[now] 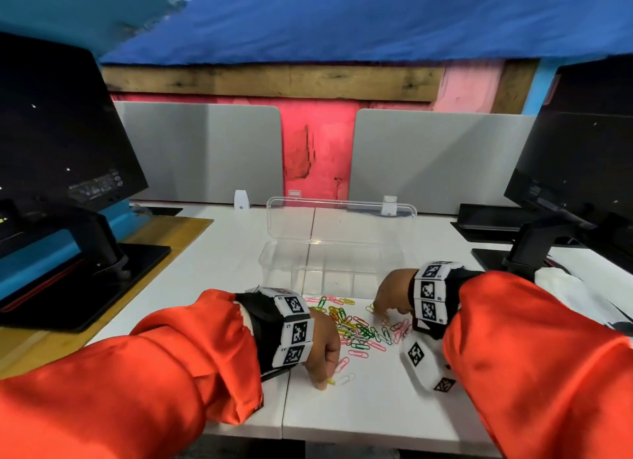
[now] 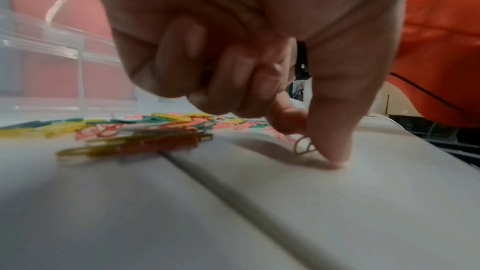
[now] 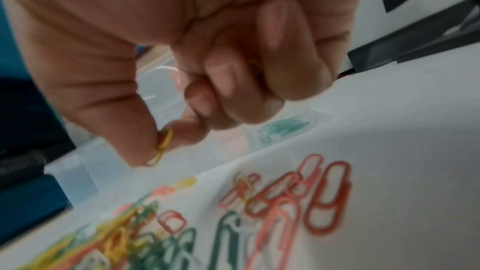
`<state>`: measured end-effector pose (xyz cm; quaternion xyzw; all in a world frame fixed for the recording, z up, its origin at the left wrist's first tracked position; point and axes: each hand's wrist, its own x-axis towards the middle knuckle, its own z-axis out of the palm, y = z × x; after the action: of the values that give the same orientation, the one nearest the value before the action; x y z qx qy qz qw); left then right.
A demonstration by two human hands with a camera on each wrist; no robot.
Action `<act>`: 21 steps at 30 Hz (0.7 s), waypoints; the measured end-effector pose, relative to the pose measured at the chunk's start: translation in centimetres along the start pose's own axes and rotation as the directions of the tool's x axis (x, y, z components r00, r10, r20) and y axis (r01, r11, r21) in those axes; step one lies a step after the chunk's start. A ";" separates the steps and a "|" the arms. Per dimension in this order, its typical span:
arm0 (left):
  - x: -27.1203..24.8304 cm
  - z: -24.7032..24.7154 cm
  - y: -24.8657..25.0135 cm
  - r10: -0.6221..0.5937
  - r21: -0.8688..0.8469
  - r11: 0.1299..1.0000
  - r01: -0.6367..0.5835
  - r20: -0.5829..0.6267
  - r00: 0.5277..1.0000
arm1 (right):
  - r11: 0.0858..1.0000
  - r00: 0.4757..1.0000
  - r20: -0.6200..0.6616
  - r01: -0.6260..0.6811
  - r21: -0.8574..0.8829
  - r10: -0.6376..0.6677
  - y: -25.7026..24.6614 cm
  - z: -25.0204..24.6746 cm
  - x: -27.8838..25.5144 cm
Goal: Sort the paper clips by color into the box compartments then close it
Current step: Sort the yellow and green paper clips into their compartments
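Observation:
A heap of pink, green, yellow and white paper clips [image 1: 359, 328] lies on the white table in front of a clear compartment box [image 1: 274, 263], whose lid [image 1: 342, 219] stands open behind it. At the heap's near left edge my left hand [image 1: 323, 373] pinches a yellow clip [image 2: 303, 147] between thumb and index finger, down on the table, other fingers curled. A white clip [image 1: 347, 378] lies just beside it. My right hand [image 1: 380, 313] is over the heap's far right edge and pinches a yellow clip [image 3: 162, 149]. Green clips [image 3: 283, 128] lie in one box compartment.
A dark monitor [image 1: 61, 133] on a black base stands at the left, and another monitor [image 1: 582, 157] with its stand [image 1: 520, 249] at the right. Grey partition panels [image 1: 205, 150] close the back. A white cloth [image 1: 565, 287] lies by the right arm.

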<state>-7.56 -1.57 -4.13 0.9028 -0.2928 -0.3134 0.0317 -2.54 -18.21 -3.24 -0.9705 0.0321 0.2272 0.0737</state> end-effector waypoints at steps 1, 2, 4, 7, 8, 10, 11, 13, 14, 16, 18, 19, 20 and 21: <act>-0.1 -0.2 -0.2 -0.009 -0.033 0.999 0.008 -0.012 1.000 | 0.995 1.000 0.014 -0.006 0.096 0.004 0.4 -0.3 -0.2; -0.1 -0.4 -0.5 -0.016 -0.077 0.997 0.013 -0.034 0.999 | 0.979 0.999 0.031 -0.014 0.203 0.008 0.9 -0.4 -0.4; -0.4 -1.1 -1.1 -0.056 -0.190 0.981 0.033 -0.117 0.992 | 0.922 0.997 0.072 -0.013 0.388 -0.016 1.8 -0.4 -0.5; -1.0 -2.5 -1.9 -0.121 -0.339 0.940 0.041 -0.218 0.968 | 0.839 0.994 0.091 0.003 0.544 -0.062 2.8 -0.1 -0.3; -1.3 -2.9 -2.1 -0.140 -0.373 0.927 0.043 -0.238 0.961 | 0.822 0.994 0.086 0.010 0.570 -0.071 3.0 0.0 -0.3; -1.4 -3.2 -2.7 -0.192 -0.499 0.866 0.032 -0.274 0.942 | 0.776 0.993 0.069 0.030 0.630 -0.095 3.3 0.2 -0.5; -1.3 -3.1 -3.0 -0.225 -0.583 0.812 0.017 -0.286 0.932 | 0.742 0.993 0.055 0.040 0.670 -0.103 3.5 0.4 -0.6; -1.2 -3.0 -3.5 -0.294 -0.732 0.681 -0.015 -0.292 0.910 | 0.661 0.993 0.038 0.048 0.749 -0.115 3.7 0.7 -0.7; -1.1 -3.0 -3.6 -0.329 -0.800 0.600 -0.030 -0.280 0.902 | 0.622 0.993 0.035 0.045 0.782 -0.117 3.9 0.8 -0.6; -1.1 -3.3 -3.7 -0.390 -0.894 0.446 -0.036 -0.230 0.892 | 0.564 0.994 0.049 0.014 0.826 -0.097 3.9 1.0 -0.5; -1.3 -3.6 -3.9 -0.418 -0.937 0.349 -0.026 -0.181 0.890 | 0.529 0.994 0.077 -0.027 0.848 -0.073 3.8 0.8 -0.6; -1.3 -3.6 -4.0 -0.416 -0.951 0.307 -0.034 -0.166 0.894 | 0.504 0.994 0.090 -0.045 0.862 -0.065 3.8 0.7 -0.7; -1.2 -3.6 -4.2 -0.409 -0.964 0.262 -0.048 -0.156 0.899 | 0.477 0.992 0.106 -0.064 0.877 -0.062 3.7 0.6 -0.8; -1.1 -3.7 -4.2 -0.403 -0.973 0.222 -0.060 -0.147 0.903 | 0.457 0.990 0.123 -0.081 0.886 -0.063 3.6 0.5 -0.9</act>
<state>-3.98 2.07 -1.60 0.7576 0.0780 -0.2507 0.5975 -3.93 -21.70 -3.77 -0.7715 0.1455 0.2443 0.5692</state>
